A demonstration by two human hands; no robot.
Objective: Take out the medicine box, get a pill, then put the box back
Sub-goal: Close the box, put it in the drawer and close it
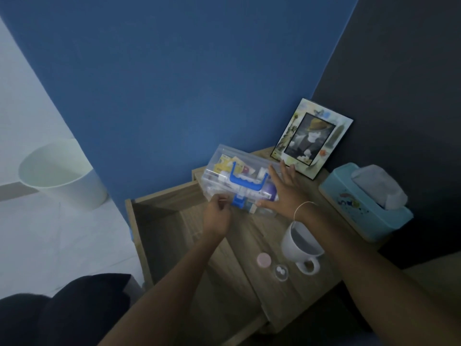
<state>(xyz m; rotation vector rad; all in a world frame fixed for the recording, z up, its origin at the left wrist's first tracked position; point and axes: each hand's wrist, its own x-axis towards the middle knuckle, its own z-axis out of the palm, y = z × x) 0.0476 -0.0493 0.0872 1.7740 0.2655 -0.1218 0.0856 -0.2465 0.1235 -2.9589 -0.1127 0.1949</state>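
Blue wall [174, 83] backs a wooden nightstand [287, 290], with a darker wall to the right; the drawer [162, 221] stands pulled out on the left, seemingly empty. At the far edge of the top sits the clear medicine box [239, 178], lid down, blue handle [247, 181] on top, blue latch [238, 203] on its near side; the left hand [217, 216] is at that latch, fingers pinched together there; the right hand [282, 191] lies spread flat on the box's right end, fingers apart. Nearer, a white mug [299, 243]; left of it a pink cap [264, 260] and a small clear dish [281, 271] with two white pills [280, 270]. A photo frame [311, 136] leans far right; a teal tissue box [366, 198] sits right; a white bin [62, 176] stands on the floor, left.
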